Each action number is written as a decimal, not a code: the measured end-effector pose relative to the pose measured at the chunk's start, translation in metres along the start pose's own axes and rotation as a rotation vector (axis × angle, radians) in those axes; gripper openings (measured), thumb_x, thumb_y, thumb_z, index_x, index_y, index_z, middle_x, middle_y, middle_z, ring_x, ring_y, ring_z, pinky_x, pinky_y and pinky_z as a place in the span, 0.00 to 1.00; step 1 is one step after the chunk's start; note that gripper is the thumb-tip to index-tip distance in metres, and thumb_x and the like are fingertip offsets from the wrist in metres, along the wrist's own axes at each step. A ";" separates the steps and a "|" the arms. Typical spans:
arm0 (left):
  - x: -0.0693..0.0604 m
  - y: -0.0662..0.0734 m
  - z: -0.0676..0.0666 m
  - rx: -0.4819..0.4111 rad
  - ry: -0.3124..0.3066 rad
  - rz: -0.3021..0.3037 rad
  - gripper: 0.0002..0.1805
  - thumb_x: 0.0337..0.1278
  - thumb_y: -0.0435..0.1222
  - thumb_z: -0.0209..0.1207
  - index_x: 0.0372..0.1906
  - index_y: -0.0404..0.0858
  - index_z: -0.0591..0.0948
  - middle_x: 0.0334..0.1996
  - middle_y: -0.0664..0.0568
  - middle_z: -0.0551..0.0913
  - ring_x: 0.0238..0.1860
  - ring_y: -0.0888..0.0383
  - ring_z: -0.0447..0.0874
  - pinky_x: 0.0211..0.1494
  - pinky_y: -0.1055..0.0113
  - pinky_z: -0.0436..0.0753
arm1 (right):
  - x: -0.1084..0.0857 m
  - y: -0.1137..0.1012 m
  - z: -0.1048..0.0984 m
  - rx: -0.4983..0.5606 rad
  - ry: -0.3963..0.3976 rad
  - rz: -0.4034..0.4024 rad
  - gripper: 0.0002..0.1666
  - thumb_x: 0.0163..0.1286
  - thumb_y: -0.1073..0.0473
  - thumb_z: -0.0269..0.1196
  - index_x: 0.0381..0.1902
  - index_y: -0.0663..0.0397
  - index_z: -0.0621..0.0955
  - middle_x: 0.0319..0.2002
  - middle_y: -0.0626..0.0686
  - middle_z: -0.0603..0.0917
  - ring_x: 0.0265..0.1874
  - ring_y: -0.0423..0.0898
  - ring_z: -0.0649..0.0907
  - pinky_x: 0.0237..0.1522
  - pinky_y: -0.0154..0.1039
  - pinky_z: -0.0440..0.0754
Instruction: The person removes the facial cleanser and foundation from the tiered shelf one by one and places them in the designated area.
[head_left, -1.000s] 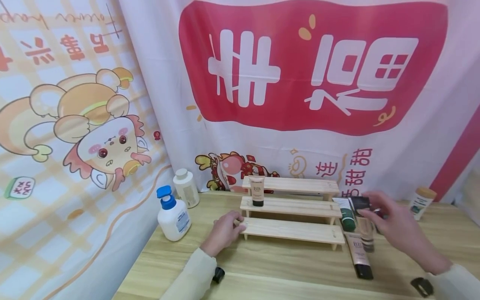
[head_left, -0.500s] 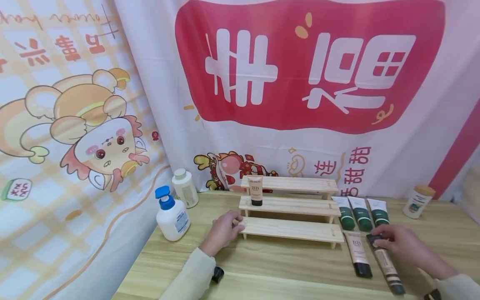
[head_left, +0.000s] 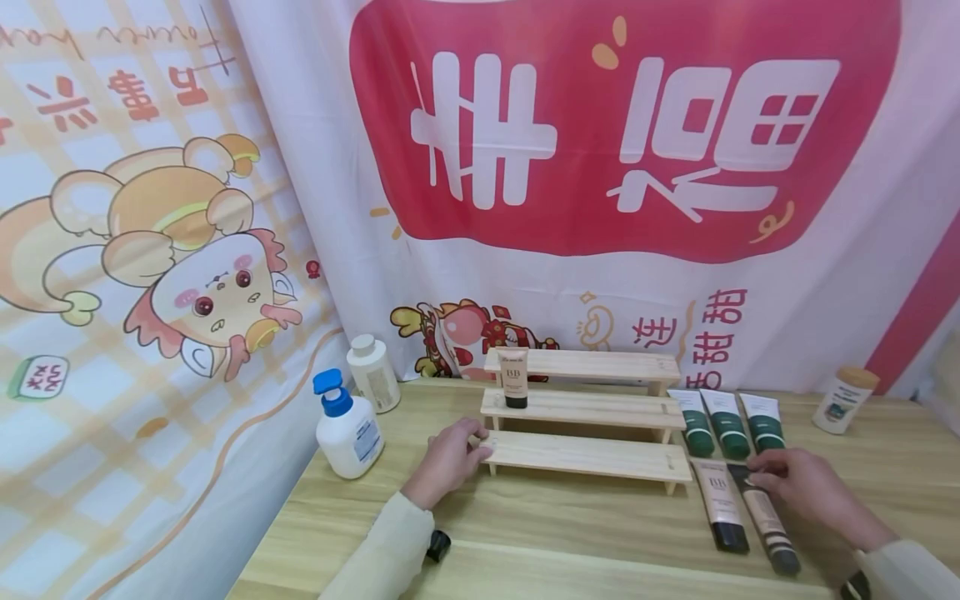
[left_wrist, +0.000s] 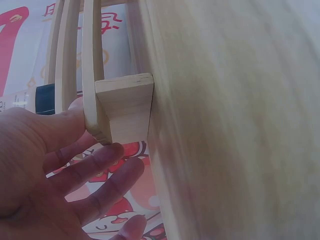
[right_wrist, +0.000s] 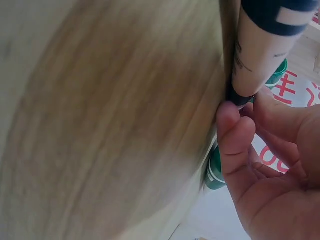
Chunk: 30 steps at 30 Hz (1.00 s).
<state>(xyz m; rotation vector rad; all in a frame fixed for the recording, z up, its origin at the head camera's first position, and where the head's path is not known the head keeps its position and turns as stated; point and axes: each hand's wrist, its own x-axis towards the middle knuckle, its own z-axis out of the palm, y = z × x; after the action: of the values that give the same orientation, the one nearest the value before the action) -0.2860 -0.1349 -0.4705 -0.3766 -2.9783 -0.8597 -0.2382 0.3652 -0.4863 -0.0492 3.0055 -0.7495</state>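
A three-step wooden rack (head_left: 585,454) stands on the table. My left hand (head_left: 450,458) grips the left end of its lowest step, the thumb (left_wrist: 67,122) on one face of the board and other fingers spread beneath. On the middle step, a small BB cream tube (head_left: 514,379) stands upright on its black cap. My right hand (head_left: 806,492) pinches the dark end of a beige cosmetic tube (head_left: 767,518) with dark bands, lying on the table. Just left of it lies a larger BB cream tube (head_left: 720,504), cap towards me.
Three white-and-green tubes (head_left: 726,425) lie in a row right of the rack. A white bottle with a tan cap (head_left: 845,402) stands at the far right. To the left stand a blue-topped pump bottle (head_left: 349,429) and a white bottle (head_left: 372,375). Printed cloth hangs behind.
My right hand has brought the banded beige tube down from above the green tubes onto the table beside the larger BB cream tube, then slightly left. My left hand stays at the rack.
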 end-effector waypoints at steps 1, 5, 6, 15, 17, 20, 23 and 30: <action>0.000 0.000 0.000 -0.002 -0.001 -0.001 0.10 0.66 0.40 0.68 0.48 0.43 0.84 0.47 0.50 0.87 0.37 0.58 0.81 0.52 0.50 0.73 | 0.000 0.000 0.000 -0.003 -0.001 0.006 0.11 0.66 0.65 0.70 0.44 0.67 0.86 0.37 0.61 0.89 0.35 0.48 0.84 0.36 0.47 0.85; 0.000 0.000 0.000 -0.006 -0.007 -0.006 0.10 0.66 0.40 0.68 0.47 0.43 0.84 0.46 0.50 0.87 0.37 0.58 0.80 0.51 0.51 0.73 | 0.001 -0.002 -0.002 -0.003 -0.022 0.032 0.12 0.67 0.63 0.69 0.45 0.66 0.86 0.39 0.62 0.89 0.36 0.47 0.84 0.36 0.47 0.85; 0.000 0.000 0.000 -0.007 -0.008 -0.007 0.10 0.65 0.40 0.68 0.47 0.43 0.84 0.46 0.50 0.87 0.37 0.58 0.80 0.51 0.51 0.72 | 0.000 -0.003 -0.003 0.001 -0.027 0.041 0.13 0.68 0.62 0.68 0.46 0.66 0.86 0.39 0.61 0.89 0.36 0.47 0.83 0.36 0.46 0.84; -0.001 0.000 -0.001 -0.002 -0.002 0.004 0.10 0.64 0.40 0.69 0.47 0.43 0.84 0.46 0.50 0.88 0.37 0.59 0.81 0.51 0.50 0.73 | -0.012 -0.038 -0.022 -0.011 0.103 -0.052 0.19 0.69 0.56 0.69 0.49 0.67 0.85 0.36 0.56 0.88 0.33 0.45 0.82 0.31 0.37 0.79; 0.000 0.000 -0.002 -0.005 -0.001 0.003 0.10 0.64 0.40 0.69 0.47 0.43 0.84 0.46 0.50 0.88 0.37 0.58 0.81 0.52 0.48 0.73 | -0.015 -0.056 -0.025 -0.022 0.148 -0.093 0.17 0.68 0.56 0.71 0.47 0.64 0.86 0.35 0.53 0.87 0.32 0.43 0.80 0.30 0.35 0.77; 0.000 0.000 -0.002 -0.010 -0.004 -0.002 0.10 0.65 0.39 0.69 0.47 0.43 0.84 0.46 0.49 0.88 0.37 0.58 0.81 0.52 0.47 0.73 | -0.018 -0.085 -0.027 -0.020 0.221 -0.186 0.13 0.65 0.57 0.73 0.44 0.59 0.87 0.34 0.49 0.87 0.32 0.39 0.80 0.30 0.35 0.80; 0.000 0.000 -0.001 -0.012 -0.006 -0.012 0.10 0.65 0.40 0.69 0.48 0.43 0.84 0.47 0.50 0.88 0.37 0.59 0.81 0.53 0.47 0.72 | -0.017 -0.116 -0.026 -0.006 0.270 -0.292 0.12 0.64 0.58 0.75 0.44 0.55 0.88 0.34 0.47 0.86 0.30 0.34 0.79 0.30 0.33 0.80; 0.000 0.002 -0.002 -0.018 -0.009 -0.014 0.10 0.65 0.39 0.69 0.48 0.42 0.84 0.47 0.49 0.88 0.37 0.58 0.81 0.51 0.48 0.72 | -0.002 -0.180 -0.026 0.112 0.262 -0.469 0.16 0.66 0.57 0.74 0.50 0.54 0.86 0.43 0.51 0.88 0.38 0.40 0.86 0.36 0.30 0.85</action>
<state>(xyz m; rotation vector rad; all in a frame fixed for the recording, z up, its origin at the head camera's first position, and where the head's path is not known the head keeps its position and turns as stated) -0.2855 -0.1346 -0.4682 -0.3608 -2.9866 -0.8890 -0.2336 0.2183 -0.3786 -0.7271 3.2251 -1.0292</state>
